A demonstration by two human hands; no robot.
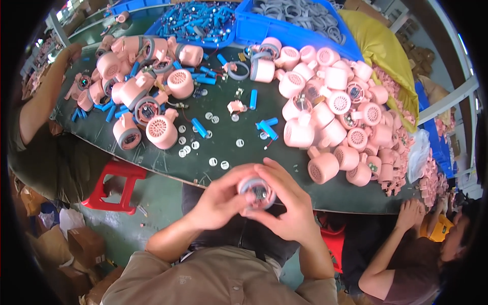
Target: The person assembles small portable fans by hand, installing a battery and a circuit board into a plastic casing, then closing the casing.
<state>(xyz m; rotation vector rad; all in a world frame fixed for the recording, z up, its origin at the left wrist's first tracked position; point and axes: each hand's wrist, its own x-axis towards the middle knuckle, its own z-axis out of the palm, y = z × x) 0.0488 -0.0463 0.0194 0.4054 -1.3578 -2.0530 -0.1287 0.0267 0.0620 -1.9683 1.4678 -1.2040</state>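
Over my lap, at the table's near edge, I hold a small pink fan housing with a grey ring and dark electronic parts showing in its open end. My left hand grips it from the left, with the thumb over the rim. My right hand curves around its other side, fingers and thumb closed on it. Both hands blur slightly. Loose blue battery cells and round white stickers lie on the dark green table beyond.
Pink housings pile up at left and right. Behind stand a blue bin of grey rings and a blue tray of battery cells. A yellow sack leans at back right. Co-workers sit on both sides; a red stool stands left.
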